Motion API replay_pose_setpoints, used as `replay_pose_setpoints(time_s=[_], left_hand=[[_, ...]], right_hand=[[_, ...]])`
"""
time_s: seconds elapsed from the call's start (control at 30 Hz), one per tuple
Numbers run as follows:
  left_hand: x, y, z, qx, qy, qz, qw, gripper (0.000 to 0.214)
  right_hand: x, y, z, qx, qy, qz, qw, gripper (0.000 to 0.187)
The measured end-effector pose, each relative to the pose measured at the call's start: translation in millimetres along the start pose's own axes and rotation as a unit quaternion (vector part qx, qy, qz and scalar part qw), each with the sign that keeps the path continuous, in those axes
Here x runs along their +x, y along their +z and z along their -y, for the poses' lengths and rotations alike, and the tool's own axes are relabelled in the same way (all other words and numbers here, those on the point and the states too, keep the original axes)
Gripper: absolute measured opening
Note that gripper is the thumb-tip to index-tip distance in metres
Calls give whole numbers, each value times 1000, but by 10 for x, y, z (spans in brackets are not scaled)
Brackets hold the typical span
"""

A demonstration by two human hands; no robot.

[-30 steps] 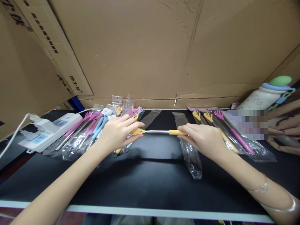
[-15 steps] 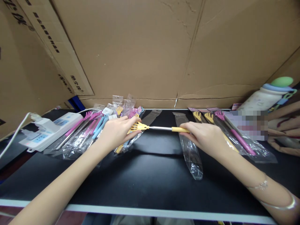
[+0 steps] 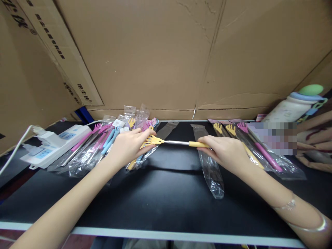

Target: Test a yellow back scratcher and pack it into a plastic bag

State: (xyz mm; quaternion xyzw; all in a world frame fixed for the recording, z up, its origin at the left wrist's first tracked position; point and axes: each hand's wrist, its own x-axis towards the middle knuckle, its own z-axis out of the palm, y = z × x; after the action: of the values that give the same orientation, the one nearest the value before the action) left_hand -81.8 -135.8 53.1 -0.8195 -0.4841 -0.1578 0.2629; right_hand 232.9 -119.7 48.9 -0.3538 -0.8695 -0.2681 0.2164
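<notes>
While fingers (image 3: pixel 206 139) hold 1 yellow backscratcher (image 3: pixel 176 142), pink backscratcher (image 3: pixel 268 156) in clear bag (image 3: pixel 292 172)

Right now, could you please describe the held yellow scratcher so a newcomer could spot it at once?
Start at the black table below the cardboard wall. Over its middle, a yellow scratcher spans from the left grip at its hand-shaped head to the right grip at its handle. Unlike other yellow scratchers lying to either side, it is held off the table.

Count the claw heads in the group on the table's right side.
3: the left yellow claw head, the middle yellow claw head, and the pink claw head at right. Image blurring beyond them may hide more.
</notes>
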Motion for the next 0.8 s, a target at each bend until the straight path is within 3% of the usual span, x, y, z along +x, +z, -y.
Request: replay_pose_setpoints(time_s=[0.8], left_hand=[[0, 14, 0, -24, 48, -69, 996, 29]], right_hand=[[-10, 44, -12, 24, 1, 29, 999, 29]])
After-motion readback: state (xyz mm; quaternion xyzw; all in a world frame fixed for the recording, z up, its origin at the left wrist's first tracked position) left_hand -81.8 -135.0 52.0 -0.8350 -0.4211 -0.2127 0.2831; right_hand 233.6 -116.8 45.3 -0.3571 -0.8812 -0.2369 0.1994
